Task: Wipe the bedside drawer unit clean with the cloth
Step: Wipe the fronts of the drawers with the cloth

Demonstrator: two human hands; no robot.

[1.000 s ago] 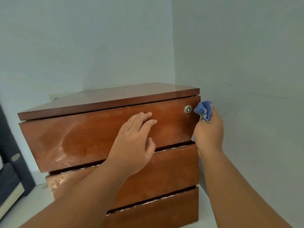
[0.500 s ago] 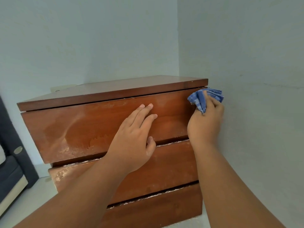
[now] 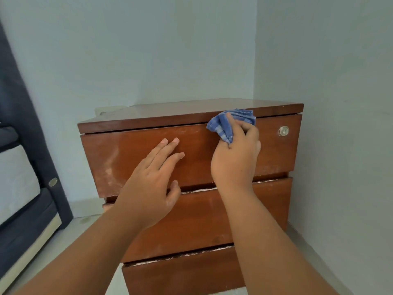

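A brown wooden drawer unit (image 3: 131,158) with three drawer fronts stands in the room corner. Its top drawer has a round metal lock (image 3: 283,131) near the right end and pale dusty smears on the left part. My right hand (image 3: 236,160) is shut on a bunched blue checked cloth (image 3: 229,122), pressed against the upper edge of the top drawer, just under the top board's front lip. My left hand (image 3: 153,179) lies flat with fingers spread on the top drawer front, thumb at the gap above the middle drawer.
Pale walls meet behind and close to the right side of the unit. A dark bed frame with a mattress (image 3: 19,184) stands at the left. A light floor (image 3: 70,235) shows between bed and unit. A wall socket (image 3: 106,109) sits behind the unit's top.
My right hand has slid the cloth leftward along the top drawer's upper edge, uncovering the lock. My left hand has stayed flat on the drawer front. The view has shifted.
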